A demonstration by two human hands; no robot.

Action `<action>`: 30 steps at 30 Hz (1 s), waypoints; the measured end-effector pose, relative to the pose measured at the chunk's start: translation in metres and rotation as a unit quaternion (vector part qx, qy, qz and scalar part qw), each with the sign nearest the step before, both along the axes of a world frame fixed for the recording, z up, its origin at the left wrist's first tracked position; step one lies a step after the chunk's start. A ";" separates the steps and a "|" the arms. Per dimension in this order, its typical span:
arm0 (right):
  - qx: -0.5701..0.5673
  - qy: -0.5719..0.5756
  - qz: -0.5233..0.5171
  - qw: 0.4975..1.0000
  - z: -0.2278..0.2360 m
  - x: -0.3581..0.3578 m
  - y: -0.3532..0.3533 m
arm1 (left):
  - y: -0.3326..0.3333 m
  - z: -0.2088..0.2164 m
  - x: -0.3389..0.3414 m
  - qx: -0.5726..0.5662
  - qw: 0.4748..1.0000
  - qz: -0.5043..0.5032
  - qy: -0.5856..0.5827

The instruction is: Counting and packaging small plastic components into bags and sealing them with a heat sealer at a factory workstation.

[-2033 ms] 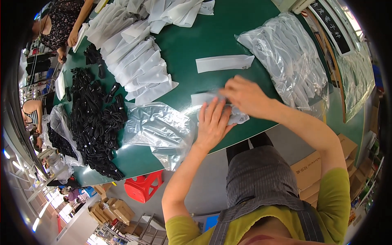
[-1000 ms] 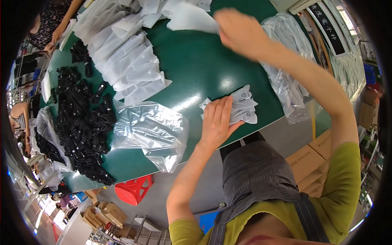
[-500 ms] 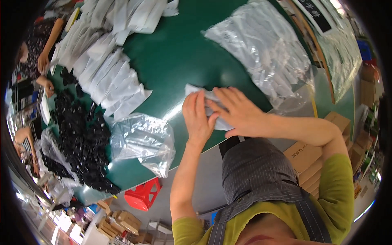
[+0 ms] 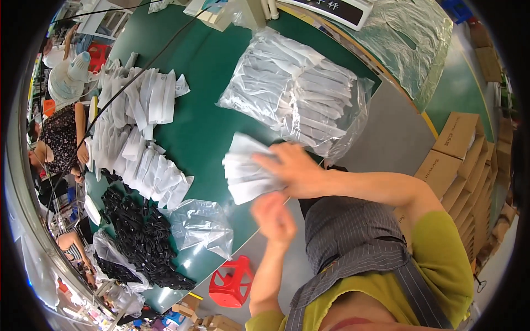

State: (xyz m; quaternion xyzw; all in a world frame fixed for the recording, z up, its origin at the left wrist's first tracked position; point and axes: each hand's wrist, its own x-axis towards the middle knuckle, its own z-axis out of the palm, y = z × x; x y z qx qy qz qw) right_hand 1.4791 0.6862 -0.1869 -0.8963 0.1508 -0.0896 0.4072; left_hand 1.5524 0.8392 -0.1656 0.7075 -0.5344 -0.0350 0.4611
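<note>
A fanned stack of flat white packets [image 4: 245, 168] is over the near edge of the green table in front of me. My right hand [image 4: 301, 168] holds its near right end, with the fingers across the top. Just below the stack, my left hand [image 4: 274, 218] is smeared by motion; its fingers cannot be made out, and it seems to hold no packet. Beyond my hands lies a large clear bag [image 4: 292, 83] full of similar white packets in rows. A loose clear plastic bag [image 4: 203, 227] rests on the table left of my left hand.
Rows of white packets [image 4: 152, 171] and a heap of black coiled cables [image 4: 138, 234] cover the table's left side. A red stool [image 4: 232, 281] stands by the near edge. Cardboard boxes [image 4: 450, 165] are at right. Another person [image 4: 59, 135] sits beyond the left side.
The packets have gone from a compact pile pressed under both hands to a spread fan in my right hand. My left hand has come off them, toward me. The view has shifted too.
</note>
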 end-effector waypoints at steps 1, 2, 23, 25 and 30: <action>-0.043 0.005 -0.040 0.998 0.020 -0.018 -0.014 | -0.015 0.006 -0.017 -0.001 0.999 -0.053 -0.012; -0.086 0.010 -0.079 0.993 0.045 -0.039 -0.034 | -0.036 0.009 -0.032 0.024 0.996 -0.090 0.014; -0.181 0.009 -0.225 0.958 -0.039 -0.069 -0.123 | -0.193 -0.007 -0.058 -0.050 0.985 -0.097 -0.135; -0.238 0.010 -0.207 0.949 -0.034 -0.052 -0.125 | -0.188 -0.003 -0.053 -0.041 0.984 -0.121 -0.126; -0.372 0.006 -0.172 0.912 -0.027 -0.022 -0.119 | -0.148 -0.009 -0.007 -0.027 0.977 -0.183 -0.107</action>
